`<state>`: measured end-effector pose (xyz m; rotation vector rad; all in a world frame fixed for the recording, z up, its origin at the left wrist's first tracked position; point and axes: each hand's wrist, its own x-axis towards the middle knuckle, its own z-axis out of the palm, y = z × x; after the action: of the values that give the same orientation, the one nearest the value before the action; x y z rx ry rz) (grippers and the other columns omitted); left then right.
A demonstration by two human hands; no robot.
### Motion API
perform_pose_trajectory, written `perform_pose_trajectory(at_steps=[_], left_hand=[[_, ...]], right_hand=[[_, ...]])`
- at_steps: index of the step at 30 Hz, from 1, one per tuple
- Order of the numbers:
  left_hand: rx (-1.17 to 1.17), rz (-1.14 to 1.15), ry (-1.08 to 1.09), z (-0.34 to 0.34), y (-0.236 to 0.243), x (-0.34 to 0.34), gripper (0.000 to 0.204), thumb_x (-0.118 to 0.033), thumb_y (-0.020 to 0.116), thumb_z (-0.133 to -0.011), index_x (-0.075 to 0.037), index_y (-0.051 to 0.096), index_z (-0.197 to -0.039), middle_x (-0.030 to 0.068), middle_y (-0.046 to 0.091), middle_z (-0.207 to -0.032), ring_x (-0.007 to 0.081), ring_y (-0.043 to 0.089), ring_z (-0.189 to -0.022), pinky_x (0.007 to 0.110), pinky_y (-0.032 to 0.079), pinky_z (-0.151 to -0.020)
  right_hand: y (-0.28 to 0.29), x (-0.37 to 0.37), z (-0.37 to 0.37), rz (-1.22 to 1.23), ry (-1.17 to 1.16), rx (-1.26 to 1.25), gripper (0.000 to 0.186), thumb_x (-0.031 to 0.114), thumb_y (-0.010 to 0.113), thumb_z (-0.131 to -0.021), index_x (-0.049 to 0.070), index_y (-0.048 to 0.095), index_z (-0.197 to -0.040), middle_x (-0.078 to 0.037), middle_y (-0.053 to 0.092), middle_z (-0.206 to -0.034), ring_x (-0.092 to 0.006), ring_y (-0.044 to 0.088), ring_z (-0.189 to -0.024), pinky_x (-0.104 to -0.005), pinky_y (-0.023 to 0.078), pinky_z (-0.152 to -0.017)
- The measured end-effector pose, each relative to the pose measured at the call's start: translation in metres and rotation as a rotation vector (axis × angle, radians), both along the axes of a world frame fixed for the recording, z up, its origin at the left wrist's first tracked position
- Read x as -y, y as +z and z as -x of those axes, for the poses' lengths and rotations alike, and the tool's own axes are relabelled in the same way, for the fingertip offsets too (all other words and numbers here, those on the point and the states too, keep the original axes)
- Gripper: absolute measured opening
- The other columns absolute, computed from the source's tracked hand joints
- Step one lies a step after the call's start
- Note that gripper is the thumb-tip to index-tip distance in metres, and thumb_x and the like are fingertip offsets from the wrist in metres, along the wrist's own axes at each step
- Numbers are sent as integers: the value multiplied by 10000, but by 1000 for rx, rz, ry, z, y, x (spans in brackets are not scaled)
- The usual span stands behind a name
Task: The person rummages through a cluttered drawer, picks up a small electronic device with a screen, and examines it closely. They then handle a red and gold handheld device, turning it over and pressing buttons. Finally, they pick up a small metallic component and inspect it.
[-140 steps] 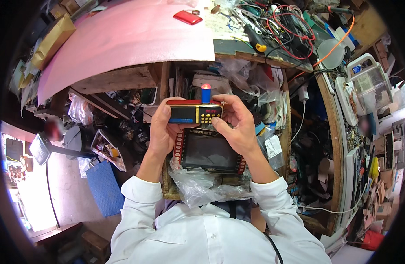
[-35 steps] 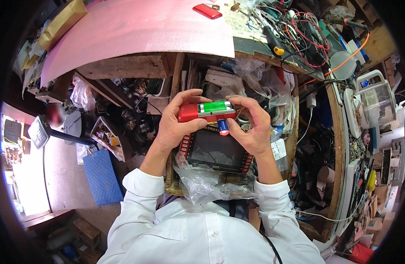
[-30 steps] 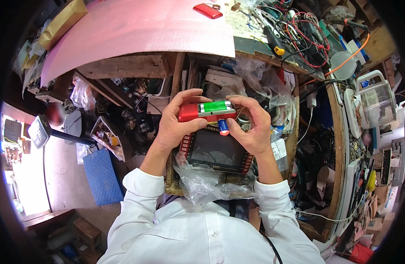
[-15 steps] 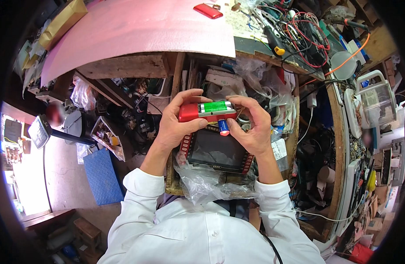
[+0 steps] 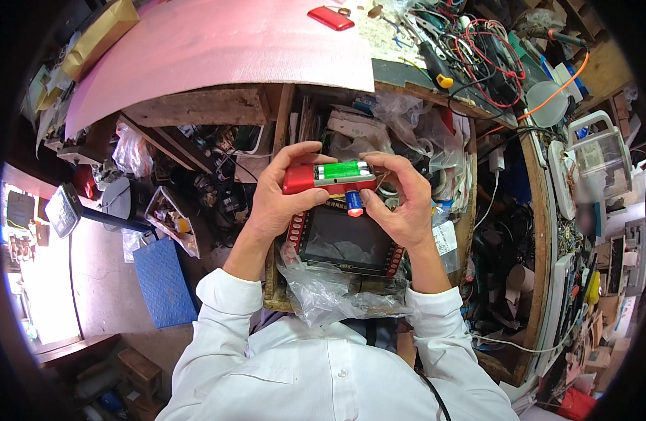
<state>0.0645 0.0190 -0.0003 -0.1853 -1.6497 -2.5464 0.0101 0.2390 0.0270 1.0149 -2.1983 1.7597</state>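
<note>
A small red device is held up between my two hands, its battery bay uncovered and facing up. Green cylindrical batteries lie in the bay. My left hand grips the device's left end, thumb along the near side and fingers behind. At the right end, my right hand has its fingers curled over the far corner. Its thumb presses against a small blue piece with an orange-red end, which juts from the device's near side; its kind is not clear. Below lies a dark-screened portable player with red button strips.
The player rests on an open wooden drawer with clear plastic wrap at its near edge. A pink sheet covers the bench, carrying a red cover. Tangled cables lie at far right. A blue board stands at left.
The device and the blue piece have shifted very slightly left, and the device's bay tilts a little differently. Both hands keep the same grip.
</note>
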Motion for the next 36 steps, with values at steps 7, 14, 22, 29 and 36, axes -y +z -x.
perform_pose_trajectory(at_steps=[7,14,22,29,36], left_hand=[[46,-152,-15,1,-1,3,743,-89,825,-792,-7,491,-1451,191,667,-1286,258,678,-1166,372,557,-1030],[140,-378,-27,6,-3,7,452,-286,651,-1005,-18,530,-1349,157,656,-1183,282,712,-1096,433,673,-860],[201,-420,-176,6,-5,7,577,-520,462,-1075,-23,531,-1362,223,705,-1109,363,760,-824,470,650,-736],[276,-150,-313,7,1,12,569,-434,549,-1010,28,546,-1342,244,740,-956,343,769,-794,445,651,-744],[392,-298,-378,3,-8,20,642,-499,472,-1013,90,683,-1156,242,747,-851,372,762,-763,428,641,-694]], right_hand=[[-2,-1,-2,245,111,265,415,-44,714,-867,-46,620,-1272,-114,683,-1200,-175,691,-1045,-319,575,-907],[-5,5,-5,490,274,487,299,-70,655,-969,-45,631,-1265,-113,682,-1179,-162,680,-1068,-316,604,-913],[-11,8,-3,529,180,495,165,39,649,-1011,-23,639,-1163,-120,730,-1058,-175,723,-885,-341,638,-766],[-7,4,-1,646,121,698,185,82,663,-1013,-20,606,-1156,-116,724,-985,-181,733,-805,-344,643,-720],[-3,7,-6,625,250,577,443,32,704,-956,-12,513,-1353,-148,688,-1153,-192,716,-974,-345,628,-832]])
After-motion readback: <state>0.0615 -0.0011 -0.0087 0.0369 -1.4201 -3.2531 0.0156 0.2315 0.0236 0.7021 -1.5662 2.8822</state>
